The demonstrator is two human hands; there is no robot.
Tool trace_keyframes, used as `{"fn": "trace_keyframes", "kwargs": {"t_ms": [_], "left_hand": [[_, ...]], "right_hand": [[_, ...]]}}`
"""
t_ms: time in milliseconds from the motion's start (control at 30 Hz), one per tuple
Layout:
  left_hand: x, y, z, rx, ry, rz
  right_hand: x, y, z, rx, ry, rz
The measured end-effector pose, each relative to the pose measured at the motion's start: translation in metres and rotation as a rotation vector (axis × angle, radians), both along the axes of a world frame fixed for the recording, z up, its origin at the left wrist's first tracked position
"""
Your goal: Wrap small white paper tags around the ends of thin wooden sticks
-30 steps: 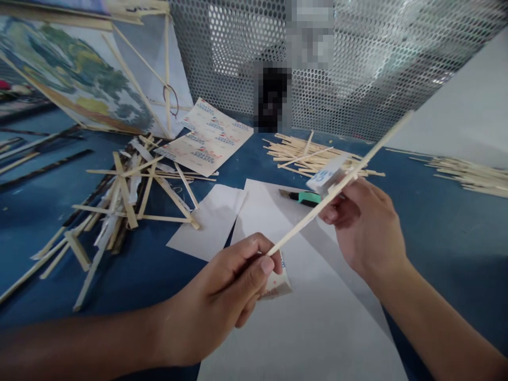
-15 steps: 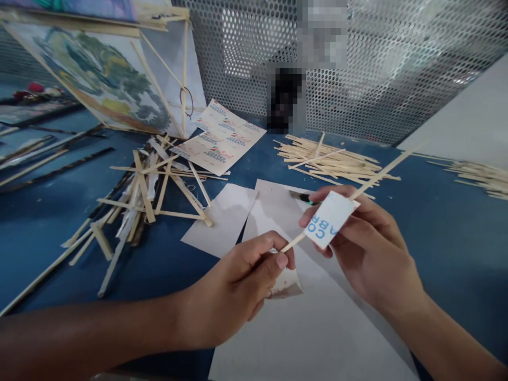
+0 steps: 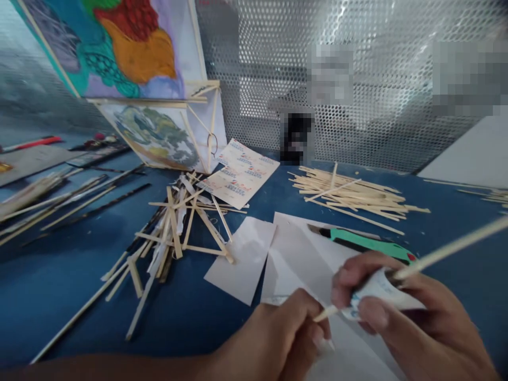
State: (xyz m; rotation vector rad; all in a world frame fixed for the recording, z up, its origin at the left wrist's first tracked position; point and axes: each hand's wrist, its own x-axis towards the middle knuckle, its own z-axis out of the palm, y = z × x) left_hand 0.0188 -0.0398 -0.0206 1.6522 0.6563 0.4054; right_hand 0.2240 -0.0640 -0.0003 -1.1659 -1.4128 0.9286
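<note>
My left hand (image 3: 289, 333) pinches one end of a thin wooden stick (image 3: 456, 246). The stick slants up to the right, through my right hand (image 3: 416, 312). Around the stick, my right hand presses a small folded piece of sandpaper (image 3: 379, 293), white backing outward with blue print, between thumb and fingers. Beneath both hands lies white paper (image 3: 293, 264). A green and black utility knife (image 3: 369, 243) rests on the paper's far edge, just beyond my right hand.
A pile of wooden sticks (image 3: 349, 193) lies at the back right. Left of the paper is a jumble of joined sticks (image 3: 174, 238). A printed sandpaper sheet (image 3: 246, 174) lies behind it, near a stick-framed painted stand (image 3: 159, 132). Perforated metal (image 3: 377, 121) borders the blue table (image 3: 190, 317).
Both hands have moved lower in view, and the view has tilted up. The sandpaper, flatter before, is now folded around the stick. More of the utility knife shows.
</note>
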Motion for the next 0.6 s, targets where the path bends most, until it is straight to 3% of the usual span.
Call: {"fn": "trace_keyframes", "kwargs": {"t_ms": [100,200,333,467,600], "left_hand": [[-0.001,0.002,-0.01,0.054,0.023,-0.02],[-0.002,0.002,-0.01,0.046,0.043,0.011],[-0.004,0.002,0.003,-0.018,0.01,0.093],[-0.004,0.001,0.009,-0.075,-0.004,0.135],[0.0,-0.005,0.002,-0.196,-0.066,0.219]], "right_hand": [[0.001,0.001,0.002,0.105,-0.122,-0.028],[0.001,0.005,0.005,0.161,-0.21,-0.015],[-0.001,0.009,0.0,-0.002,-0.128,0.036],[-0.005,0.008,-0.011,-0.176,0.103,-0.094],[-0.007,0.011,-0.016,-0.29,0.098,0.022]]}}
